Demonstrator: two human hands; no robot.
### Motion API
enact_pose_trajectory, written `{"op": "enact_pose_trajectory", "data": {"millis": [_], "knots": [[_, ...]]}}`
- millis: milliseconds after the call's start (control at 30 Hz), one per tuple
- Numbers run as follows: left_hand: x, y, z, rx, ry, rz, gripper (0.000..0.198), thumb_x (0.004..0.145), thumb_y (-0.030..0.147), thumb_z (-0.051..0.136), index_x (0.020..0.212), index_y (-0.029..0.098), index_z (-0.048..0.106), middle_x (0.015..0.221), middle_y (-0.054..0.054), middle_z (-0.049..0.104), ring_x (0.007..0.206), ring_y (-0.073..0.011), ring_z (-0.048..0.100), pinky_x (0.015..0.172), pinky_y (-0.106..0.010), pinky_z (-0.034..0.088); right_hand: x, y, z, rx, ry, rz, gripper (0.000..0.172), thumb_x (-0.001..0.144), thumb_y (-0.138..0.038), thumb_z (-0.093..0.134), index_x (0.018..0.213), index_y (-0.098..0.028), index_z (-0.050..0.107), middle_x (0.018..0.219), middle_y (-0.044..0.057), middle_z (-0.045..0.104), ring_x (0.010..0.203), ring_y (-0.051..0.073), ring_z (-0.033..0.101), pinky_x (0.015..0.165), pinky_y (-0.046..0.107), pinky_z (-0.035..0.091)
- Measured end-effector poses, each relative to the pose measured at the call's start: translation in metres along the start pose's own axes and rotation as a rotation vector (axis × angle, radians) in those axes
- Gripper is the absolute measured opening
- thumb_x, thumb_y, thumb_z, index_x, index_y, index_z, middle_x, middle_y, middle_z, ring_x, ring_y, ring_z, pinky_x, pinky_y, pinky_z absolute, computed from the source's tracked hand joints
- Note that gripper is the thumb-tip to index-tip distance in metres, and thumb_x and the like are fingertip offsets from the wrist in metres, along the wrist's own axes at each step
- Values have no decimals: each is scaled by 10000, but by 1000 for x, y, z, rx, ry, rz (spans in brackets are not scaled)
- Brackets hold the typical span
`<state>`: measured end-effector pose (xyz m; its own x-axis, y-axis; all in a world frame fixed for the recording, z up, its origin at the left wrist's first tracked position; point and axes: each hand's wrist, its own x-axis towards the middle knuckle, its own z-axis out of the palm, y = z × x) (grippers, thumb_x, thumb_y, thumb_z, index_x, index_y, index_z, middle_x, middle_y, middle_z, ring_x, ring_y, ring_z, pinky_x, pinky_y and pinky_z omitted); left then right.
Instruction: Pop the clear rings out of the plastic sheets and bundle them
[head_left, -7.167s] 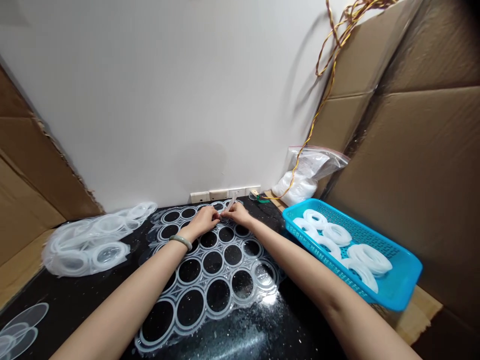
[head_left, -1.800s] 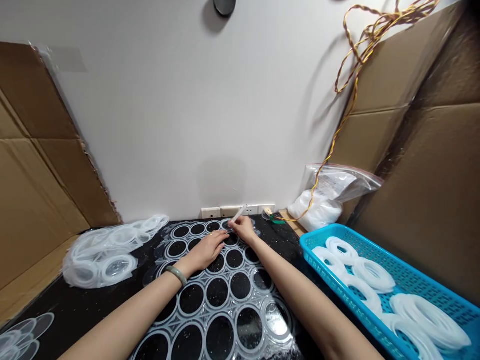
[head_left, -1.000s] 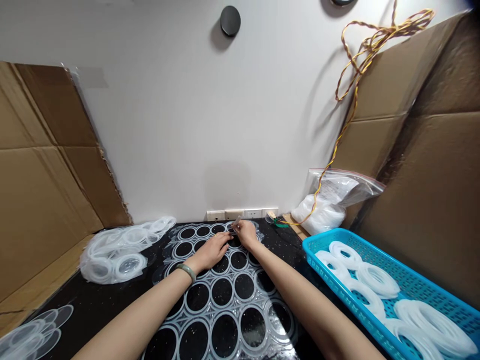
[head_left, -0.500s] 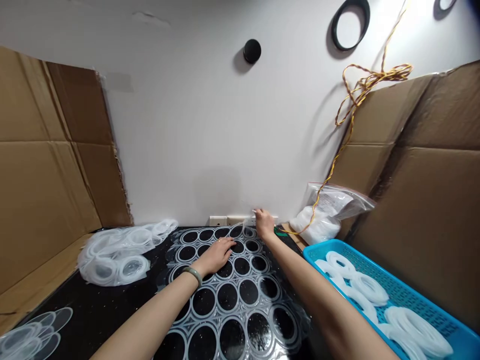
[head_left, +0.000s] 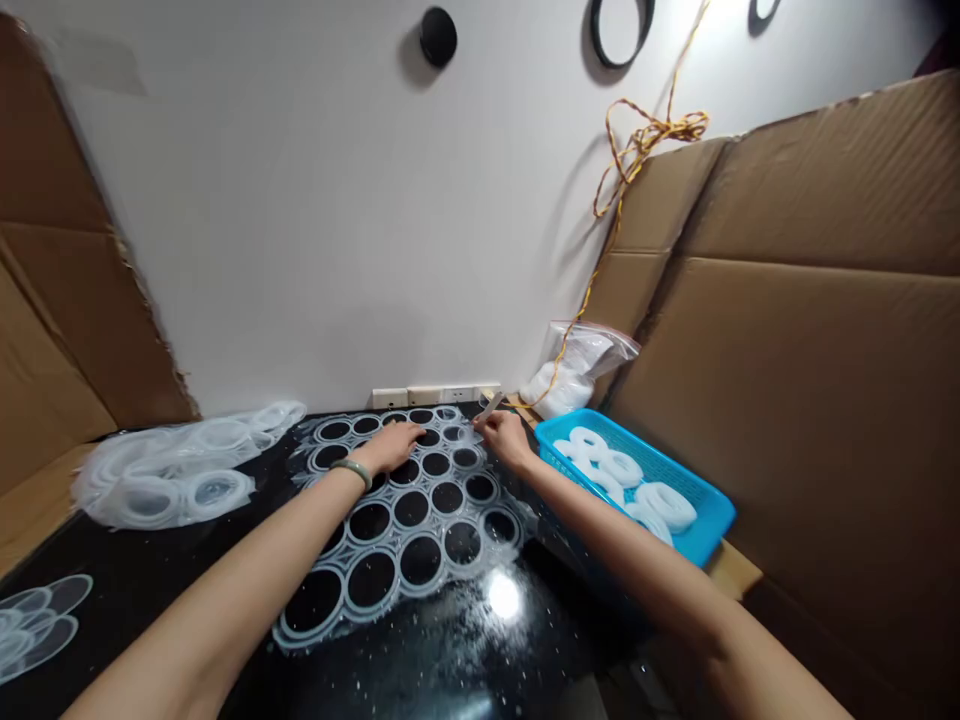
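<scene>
A translucent sheet of joined rings (head_left: 409, 525) lies flat on the black table (head_left: 480, 650). My left hand (head_left: 391, 447), with a green bangle at the wrist, rests flat on the sheet's far rows, fingers stretched out. My right hand (head_left: 501, 436) is closed at the sheet's far right corner. It pinches a small pale stick-like tool (head_left: 489, 407) that points up and away. Whether the tool's tip touches a ring is too small to tell.
A blue basket (head_left: 701, 520) holding white rings stands to the right. A heap of clear ring scraps (head_left: 165, 470) lies at the left, clear discs (head_left: 34, 620) at the near left. A zip bag (head_left: 577, 365), wall sockets and cardboard walls close in the back and sides.
My right hand came back from the wall sockets to the sheet's far right corner. My left hand stayed flat on the far rows. The view swung toward the right.
</scene>
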<state>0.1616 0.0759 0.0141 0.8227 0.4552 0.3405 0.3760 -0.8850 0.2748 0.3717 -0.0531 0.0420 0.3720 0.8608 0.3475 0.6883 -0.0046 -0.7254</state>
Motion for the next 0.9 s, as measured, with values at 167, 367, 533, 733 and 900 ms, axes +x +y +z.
{"op": "enact_pose_trajectory", "data": {"millis": [167,367,533,733,900], "knots": [[-14,59,4,-38,25,78,272,826,111,500,1030,146,676,1195,-136,628,1171,-287,536,1047,-481,390,-67,21,-37,137,-91,-77,206,789,-275,582,808,-136,734,678,43,675,523,134,563,504,220,403],[-82,152,15,-260,-104,371,306,898,151,452,1114,221,658,1133,-68,665,1079,-214,584,981,-393,466,-126,28,-41,325,-170,9,278,784,-386,626,790,-132,740,602,29,637,434,94,457,419,204,330],[-105,174,16,-266,-173,334,375,923,143,422,1243,229,598,1288,-76,606,1191,-230,545,1012,-418,461,-145,29,-29,482,-293,86,357,736,-461,693,800,-114,746,556,23,628,395,82,444,406,203,328],[-109,168,22,-253,-203,312,416,919,121,426,1301,226,555,1390,-69,531,1285,-223,485,1063,-420,435,-146,33,-31,503,-309,78,362,741,-480,697,770,-124,754,581,24,643,447,88,472,452,202,357],[-114,167,29,-255,-182,308,492,884,92,456,1347,248,510,1405,-57,516,1307,-228,461,1089,-444,407,-149,33,-32,507,-287,93,372,739,-485,700,782,-120,751,660,48,675,485,94,485,465,207,367]]}}
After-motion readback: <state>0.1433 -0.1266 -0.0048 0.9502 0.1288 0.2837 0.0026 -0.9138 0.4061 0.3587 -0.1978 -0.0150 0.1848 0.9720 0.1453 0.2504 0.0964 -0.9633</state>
